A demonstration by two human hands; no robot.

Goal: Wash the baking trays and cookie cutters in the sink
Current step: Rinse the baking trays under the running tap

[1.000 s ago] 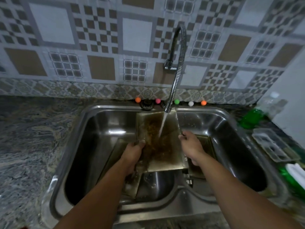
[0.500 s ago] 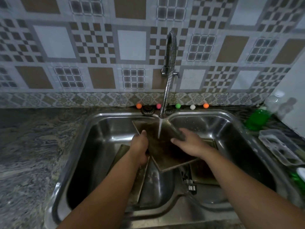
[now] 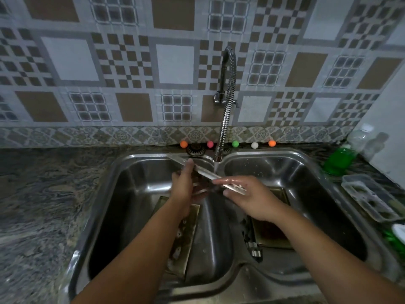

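At frame centre, both hands hold a tray (image 3: 198, 170) edge-on under the tap (image 3: 225, 119): left hand (image 3: 186, 189) grips it, right hand (image 3: 245, 194) apparently pinches its near end.

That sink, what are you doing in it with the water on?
A person is rinsing a baking tray under the running tap. The left hand and right hand both hold it, tipped nearly edge-on above the double sink. More dirty trays wait in the basins below.
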